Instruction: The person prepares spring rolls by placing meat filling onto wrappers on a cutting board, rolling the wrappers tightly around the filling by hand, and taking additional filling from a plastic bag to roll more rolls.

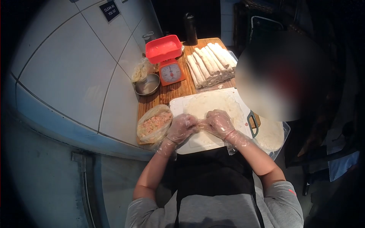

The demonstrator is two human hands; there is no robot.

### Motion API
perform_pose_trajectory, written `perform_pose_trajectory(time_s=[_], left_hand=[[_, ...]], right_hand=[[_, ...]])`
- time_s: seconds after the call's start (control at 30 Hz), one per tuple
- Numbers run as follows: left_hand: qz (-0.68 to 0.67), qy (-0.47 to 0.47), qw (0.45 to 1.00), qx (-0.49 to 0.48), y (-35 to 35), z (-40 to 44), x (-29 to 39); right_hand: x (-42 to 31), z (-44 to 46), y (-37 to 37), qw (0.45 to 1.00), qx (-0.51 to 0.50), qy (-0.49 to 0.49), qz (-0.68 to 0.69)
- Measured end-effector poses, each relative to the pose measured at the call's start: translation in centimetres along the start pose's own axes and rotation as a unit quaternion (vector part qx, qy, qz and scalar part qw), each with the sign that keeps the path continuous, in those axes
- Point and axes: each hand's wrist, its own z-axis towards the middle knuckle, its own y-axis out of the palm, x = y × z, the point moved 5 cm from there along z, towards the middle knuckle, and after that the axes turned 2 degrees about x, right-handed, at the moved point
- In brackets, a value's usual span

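Note:
Both of my hands wear clear plastic gloves and meet over the white cutting board (186, 146). My left hand (183, 127) is closed, fingers curled toward the middle. Against it, my right hand (218, 123) is closed too, its fingertips touching or nearly touching the left ones. What sits between the fingers is hidden. Under and beyond the hands lies a thin pale round wrapper (213, 102). Left of my left hand stands a plastic bag of pinkish ground meat filling (156, 124).
Rolled wrappers (209, 62) are stacked at the back right. A red kitchen scale (170, 72), a metal bowl (148, 85) and a knotted plastic bag (141, 70) stand back left by the tiled wall. More round wrappers (269, 135) lie at right. A black bottle (191, 29) stands behind.

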Motion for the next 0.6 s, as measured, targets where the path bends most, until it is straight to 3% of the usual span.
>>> perform_pose_trajectory(time_s=[0.1,0.2,0.3,0.4,0.5,0.6], left_hand=[[-0.004,-0.003,1.0,-0.009,0.1,0.6,0.3],[-0.006,0.014,0.998,0.067,-0.5,1.4,2.0],[-0.011,-0.006,1.0,-0.004,1.6,2.0,0.7],[-0.002,0.002,1.0,-0.028,1.6,2.4,1.0],[-0.02,0.006,0.996,0.086,0.5,2.3,2.5],[-0.069,0.033,0.996,0.05,1.4,2.4,2.0]], right_hand=[[0.2,-0.5,-0.6,0.997,0.048,-0.04,0.034],[1.3,-1.5,-2.0,0.992,0.113,-0.055,0.017],[2.7,-1.7,-0.2,0.999,0.045,0.004,0.011],[2.7,-1.8,-1.0,0.996,0.061,-0.028,0.054],[2.5,-2.5,-3.1,0.986,0.149,-0.066,-0.017],[3.2,-2.6,-2.9,0.996,0.062,-0.008,0.064]])
